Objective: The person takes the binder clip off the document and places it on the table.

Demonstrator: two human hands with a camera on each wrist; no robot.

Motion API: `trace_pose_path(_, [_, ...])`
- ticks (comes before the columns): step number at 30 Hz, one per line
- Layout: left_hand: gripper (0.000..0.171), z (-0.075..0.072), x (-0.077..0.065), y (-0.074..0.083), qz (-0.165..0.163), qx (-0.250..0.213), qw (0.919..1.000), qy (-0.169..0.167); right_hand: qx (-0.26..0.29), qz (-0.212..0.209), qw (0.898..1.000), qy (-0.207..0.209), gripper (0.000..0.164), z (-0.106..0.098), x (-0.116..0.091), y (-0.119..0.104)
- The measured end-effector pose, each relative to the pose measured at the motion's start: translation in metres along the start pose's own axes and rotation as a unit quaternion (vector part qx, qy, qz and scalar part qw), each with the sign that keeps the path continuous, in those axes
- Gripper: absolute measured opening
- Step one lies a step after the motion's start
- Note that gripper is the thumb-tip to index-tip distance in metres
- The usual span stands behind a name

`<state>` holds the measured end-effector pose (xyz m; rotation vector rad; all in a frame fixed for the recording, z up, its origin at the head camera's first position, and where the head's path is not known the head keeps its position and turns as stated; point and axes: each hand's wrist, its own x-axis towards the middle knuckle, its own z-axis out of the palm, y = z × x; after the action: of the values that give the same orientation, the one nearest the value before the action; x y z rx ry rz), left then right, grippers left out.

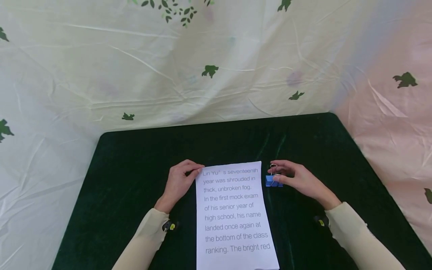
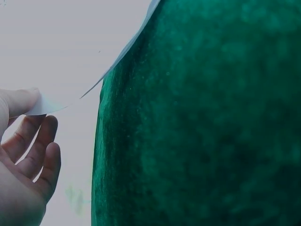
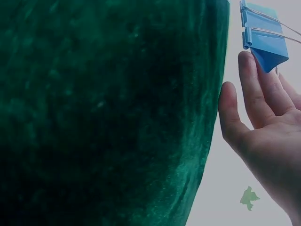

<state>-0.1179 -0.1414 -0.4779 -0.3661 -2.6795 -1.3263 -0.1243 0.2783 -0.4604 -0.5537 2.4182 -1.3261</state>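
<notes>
A white printed sheet of paper (image 1: 233,213) lies upright to the viewer at the middle of the table, its lower end cut off by the frame. My left hand (image 1: 182,179) pinches its top left corner between thumb and fingers; the left wrist view shows the thumb on the paper (image 2: 70,47) and the corner bent up. To the right of the sheet, apart from it, my right hand (image 1: 302,180) holds a blue binder clip (image 1: 272,181) by its wire handles. In the right wrist view the clip (image 3: 268,35) sits above the fingers, partly out of frame.
A dark green velvety cloth covers the table (image 1: 135,157), which has rounded far corners. Behind and beside it hangs a pale curtain (image 1: 236,93) with green leaf prints. Each wrist wears a small black device, one by the left sleeve (image 1: 148,228).
</notes>
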Motion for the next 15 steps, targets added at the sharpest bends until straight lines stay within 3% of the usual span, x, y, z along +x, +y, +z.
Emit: trace_pose_path(15, [0.016,0.002,0.002,-0.004,0.007,-0.002,1.0000,-0.002,-0.026,0.017,0.999,-0.044,0.054,-0.001,0.014,0.016])
